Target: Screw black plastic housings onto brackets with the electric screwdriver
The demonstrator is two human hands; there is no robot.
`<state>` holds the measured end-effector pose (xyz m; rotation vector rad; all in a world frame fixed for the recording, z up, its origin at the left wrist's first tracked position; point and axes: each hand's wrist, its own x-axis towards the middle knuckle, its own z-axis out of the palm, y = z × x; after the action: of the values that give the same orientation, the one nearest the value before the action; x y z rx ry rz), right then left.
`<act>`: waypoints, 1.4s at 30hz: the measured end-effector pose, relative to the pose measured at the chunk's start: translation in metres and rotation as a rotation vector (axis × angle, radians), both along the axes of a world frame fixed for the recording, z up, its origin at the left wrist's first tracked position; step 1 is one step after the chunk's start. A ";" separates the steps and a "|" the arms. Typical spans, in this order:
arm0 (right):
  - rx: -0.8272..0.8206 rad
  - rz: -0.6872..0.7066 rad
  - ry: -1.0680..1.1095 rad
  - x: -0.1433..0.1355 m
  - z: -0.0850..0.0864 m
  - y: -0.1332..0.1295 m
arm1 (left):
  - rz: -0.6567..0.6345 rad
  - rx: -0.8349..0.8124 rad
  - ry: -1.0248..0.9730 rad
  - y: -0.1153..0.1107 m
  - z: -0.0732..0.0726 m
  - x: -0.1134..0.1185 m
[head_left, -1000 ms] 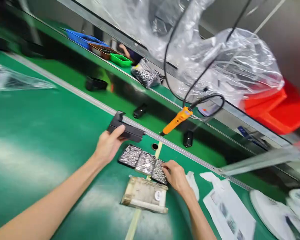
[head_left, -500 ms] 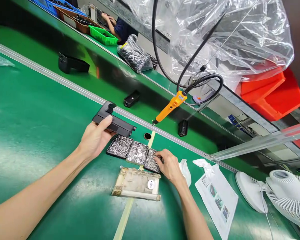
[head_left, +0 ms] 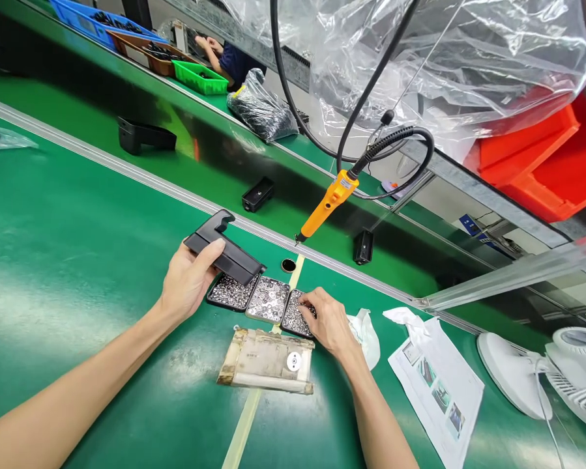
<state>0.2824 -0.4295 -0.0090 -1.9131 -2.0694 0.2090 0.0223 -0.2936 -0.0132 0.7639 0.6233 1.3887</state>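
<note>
My left hand (head_left: 190, 277) is closed around a black plastic housing (head_left: 224, 251) with a hooked upper end, thumb on top. The housing hangs over the edge of the left tray of small metal parts (head_left: 234, 292). Beside that stand a middle tray of washer-like rings (head_left: 267, 299) and a right tray of tiny metal parts (head_left: 295, 314). My right hand (head_left: 324, 319) reaches into the right tray with thumb and fingers drawn together; whatever lies between the fingertips is too small to make out. A worn, taped board (head_left: 263, 361) with a white disc lies in front of the trays.
An orange electric screwdriver (head_left: 326, 205) hangs above the trays on a black cable. A small round dark cup (head_left: 288, 266) sits behind them. To the right are a printed sheet (head_left: 437, 384) and a white fan (head_left: 573, 371). Black parts (head_left: 257, 194) lie beyond the metal rail.
My left hand has lowered slightly and turned the black housing, showing a flatter side. My right hand stays at the right tray, its fingers shifted a little. The view has moved slightly.
</note>
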 end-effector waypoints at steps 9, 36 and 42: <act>0.071 -0.016 0.172 -0.001 0.003 -0.002 | 0.126 -0.018 0.035 -0.001 -0.014 -0.001; 0.204 0.231 0.395 -0.023 0.014 -0.087 | 0.073 -0.018 0.093 -0.010 -0.009 0.002; 0.217 0.219 0.413 -0.026 0.015 -0.086 | 0.049 -0.019 0.109 -0.016 -0.003 0.001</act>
<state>0.2560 -0.5159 0.0058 -1.3806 -1.9239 0.3771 0.0235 -0.3096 -0.0162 0.8180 0.7440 1.3904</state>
